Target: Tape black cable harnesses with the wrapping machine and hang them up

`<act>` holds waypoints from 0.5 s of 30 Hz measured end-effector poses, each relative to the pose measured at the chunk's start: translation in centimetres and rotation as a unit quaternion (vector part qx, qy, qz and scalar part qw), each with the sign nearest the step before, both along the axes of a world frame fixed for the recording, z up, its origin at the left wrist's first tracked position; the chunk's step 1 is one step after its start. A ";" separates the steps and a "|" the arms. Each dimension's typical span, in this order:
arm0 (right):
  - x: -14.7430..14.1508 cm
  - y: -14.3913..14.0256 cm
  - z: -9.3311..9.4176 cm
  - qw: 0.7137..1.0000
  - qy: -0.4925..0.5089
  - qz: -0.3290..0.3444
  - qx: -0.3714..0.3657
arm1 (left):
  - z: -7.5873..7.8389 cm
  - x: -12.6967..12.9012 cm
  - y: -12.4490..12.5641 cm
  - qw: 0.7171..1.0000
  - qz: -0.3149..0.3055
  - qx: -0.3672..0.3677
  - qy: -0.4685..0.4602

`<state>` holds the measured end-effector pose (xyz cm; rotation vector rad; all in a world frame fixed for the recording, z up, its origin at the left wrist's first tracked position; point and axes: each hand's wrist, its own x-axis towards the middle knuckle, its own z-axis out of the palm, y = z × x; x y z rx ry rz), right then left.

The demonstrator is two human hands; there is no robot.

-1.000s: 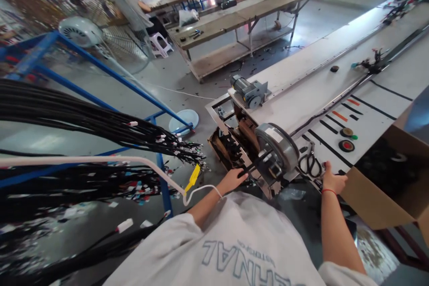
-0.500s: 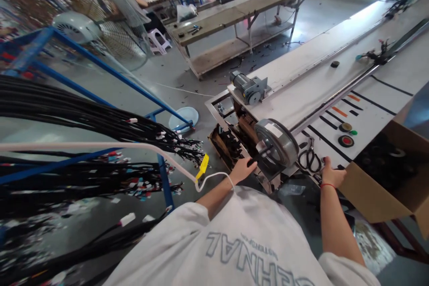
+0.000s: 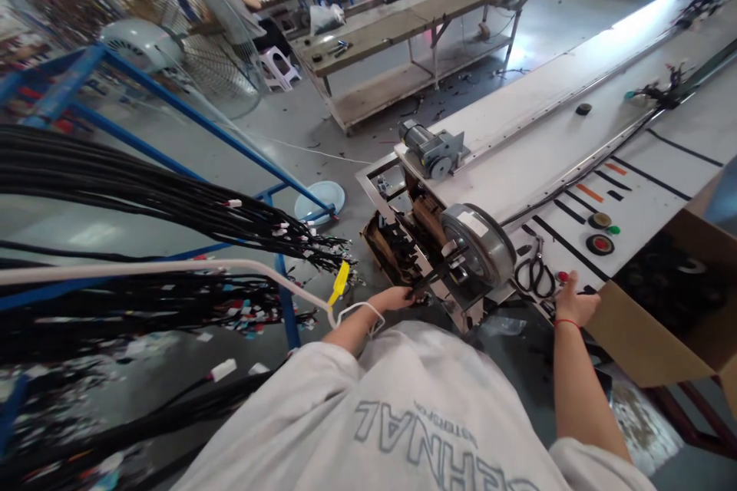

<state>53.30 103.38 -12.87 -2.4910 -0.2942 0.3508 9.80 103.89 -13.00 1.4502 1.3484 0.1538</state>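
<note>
My left hand (image 3: 396,298) is closed around a black cable (image 3: 427,281) beside the grey wheel (image 3: 480,245) at the end of the long white table. The cable leads from my fist toward the hub of this wheel. Past the wheel, a dark length of cable (image 3: 567,188) lies along the table's rail. At the table's front edge is my right hand (image 3: 576,305), its fingers apart and holding nothing that I can see. One fingertip is close to a red button (image 3: 563,276); whether they touch I cannot tell. Black-handled scissors (image 3: 535,275) lie just left of that hand.
An open cardboard box (image 3: 639,337) with dark contents stands right of my right hand. Bundles of black cables (image 3: 143,188) hang on a blue rack (image 3: 173,111) to my left. A motor (image 3: 429,147) sits on the table. Behind the fan (image 3: 138,46), a person sits.
My left hand has moved left, away from the wheel, drawing the black cable with it. Dark cable now shows along the rail. My right hand has shifted slightly and more of the red button shows.
</note>
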 end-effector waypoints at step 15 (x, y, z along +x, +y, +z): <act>-0.2 -0.1 0.4 1.000 -0.002 0.011 0.002 | 2.4 -4.1 -5.2 0.996 -0.067 0.053 0.017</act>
